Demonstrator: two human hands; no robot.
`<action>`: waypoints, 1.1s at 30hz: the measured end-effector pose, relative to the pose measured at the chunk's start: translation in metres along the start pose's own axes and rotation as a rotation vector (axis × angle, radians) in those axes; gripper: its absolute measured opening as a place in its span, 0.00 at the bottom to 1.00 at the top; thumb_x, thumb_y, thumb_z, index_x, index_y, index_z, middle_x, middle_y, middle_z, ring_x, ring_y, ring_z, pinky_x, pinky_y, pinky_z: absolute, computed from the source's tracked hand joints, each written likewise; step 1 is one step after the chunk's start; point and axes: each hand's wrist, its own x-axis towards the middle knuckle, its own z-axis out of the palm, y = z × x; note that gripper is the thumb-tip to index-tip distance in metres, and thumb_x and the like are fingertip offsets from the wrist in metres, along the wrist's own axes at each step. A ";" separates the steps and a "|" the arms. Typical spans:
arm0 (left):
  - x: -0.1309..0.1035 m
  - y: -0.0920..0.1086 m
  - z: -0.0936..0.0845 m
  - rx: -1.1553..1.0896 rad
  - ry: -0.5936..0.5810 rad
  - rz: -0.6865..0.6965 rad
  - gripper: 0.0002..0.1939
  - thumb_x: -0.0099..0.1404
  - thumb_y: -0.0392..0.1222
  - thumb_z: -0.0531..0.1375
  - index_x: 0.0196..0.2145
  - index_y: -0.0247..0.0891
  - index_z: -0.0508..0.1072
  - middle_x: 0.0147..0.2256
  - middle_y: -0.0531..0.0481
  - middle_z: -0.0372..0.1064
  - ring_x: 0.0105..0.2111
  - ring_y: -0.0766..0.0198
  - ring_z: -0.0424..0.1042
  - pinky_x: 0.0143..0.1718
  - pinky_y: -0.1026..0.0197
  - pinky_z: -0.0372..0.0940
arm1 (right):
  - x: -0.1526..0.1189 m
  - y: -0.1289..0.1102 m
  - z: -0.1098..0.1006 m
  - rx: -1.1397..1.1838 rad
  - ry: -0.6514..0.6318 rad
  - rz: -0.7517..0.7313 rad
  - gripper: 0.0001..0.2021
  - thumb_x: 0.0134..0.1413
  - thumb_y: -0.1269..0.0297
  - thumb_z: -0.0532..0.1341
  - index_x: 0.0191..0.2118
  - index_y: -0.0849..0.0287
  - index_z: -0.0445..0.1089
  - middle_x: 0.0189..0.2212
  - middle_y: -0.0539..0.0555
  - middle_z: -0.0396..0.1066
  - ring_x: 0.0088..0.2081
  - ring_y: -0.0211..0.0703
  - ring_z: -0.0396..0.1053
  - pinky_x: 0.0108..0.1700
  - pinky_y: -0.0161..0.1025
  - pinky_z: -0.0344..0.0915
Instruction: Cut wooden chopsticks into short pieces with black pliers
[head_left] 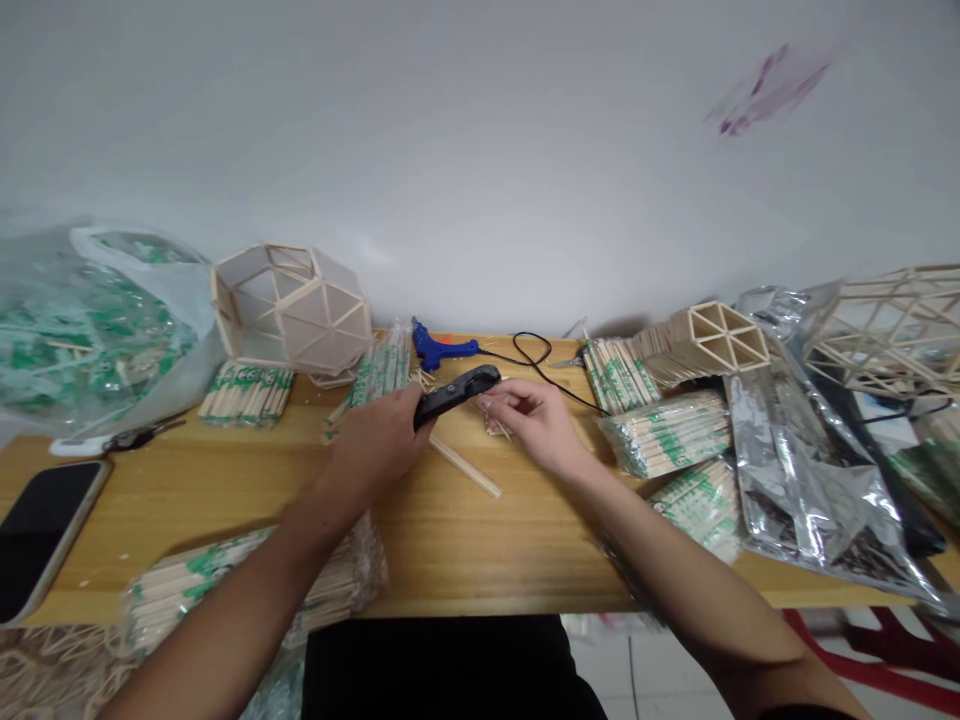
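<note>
Left grip (382,430) clamps a black elongated handheld tool (439,401) at two o'clock; right grip (532,420), reaching toward ten-thirty, pinches thin pale wooden sticks (505,431).

Left forearm (274,570) extends from lower left; left hand (384,437) is curled closed near frame center. Right forearm (667,550) extends from lower right; right hand (538,422) forms a pinch, directed left.

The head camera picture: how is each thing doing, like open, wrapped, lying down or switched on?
Left hand: closed around the black tool.
Right hand: fingers bent together; grip unclear.
Blue glue gun: lying down; can't tell if hot.
Phone: screen dark.
Plastic bag: bulging.
Stick pack: wrapped.
Loose sticks: lying unwrapped.
Back-left frame: assembled.
</note>
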 end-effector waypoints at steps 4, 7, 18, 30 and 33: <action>0.004 -0.002 -0.001 -0.309 0.022 -0.049 0.18 0.71 0.56 0.55 0.33 0.40 0.73 0.27 0.49 0.74 0.28 0.57 0.71 0.28 0.60 0.55 | 0.000 -0.001 0.000 -0.007 0.006 -0.011 0.16 0.54 0.54 0.71 0.43 0.59 0.80 0.27 0.51 0.75 0.26 0.39 0.66 0.29 0.37 0.62; 0.006 -0.005 -0.002 -0.627 0.046 -0.115 0.25 0.68 0.63 0.56 0.28 0.39 0.73 0.21 0.52 0.68 0.22 0.63 0.66 0.25 0.62 0.55 | -0.001 -0.002 0.000 -0.021 -0.022 -0.048 0.18 0.56 0.55 0.70 0.50 0.56 0.79 0.31 0.51 0.76 0.30 0.40 0.69 0.33 0.38 0.64; -0.001 -0.001 -0.010 -1.055 -0.224 -0.097 0.24 0.61 0.62 0.65 0.29 0.35 0.81 0.15 0.55 0.62 0.16 0.70 0.59 0.19 0.65 0.52 | -0.003 0.000 0.003 0.141 -0.026 -0.046 0.20 0.59 0.54 0.69 0.54 0.53 0.74 0.34 0.51 0.78 0.33 0.41 0.73 0.37 0.40 0.69; 0.002 -0.001 -0.007 -1.272 0.025 -0.152 0.18 0.59 0.55 0.69 0.31 0.36 0.77 0.23 0.50 0.73 0.18 0.69 0.62 0.20 0.64 0.57 | 0.001 0.004 0.004 0.156 0.089 0.035 0.19 0.52 0.49 0.74 0.34 0.56 0.67 0.31 0.54 0.81 0.33 0.42 0.78 0.37 0.39 0.73; 0.007 -0.005 -0.004 -1.332 0.198 -0.194 0.15 0.59 0.53 0.70 0.33 0.38 0.77 0.26 0.50 0.75 0.20 0.68 0.65 0.22 0.63 0.61 | 0.000 0.005 0.006 0.126 0.065 0.050 0.20 0.50 0.48 0.75 0.32 0.57 0.68 0.30 0.55 0.81 0.31 0.42 0.77 0.35 0.39 0.72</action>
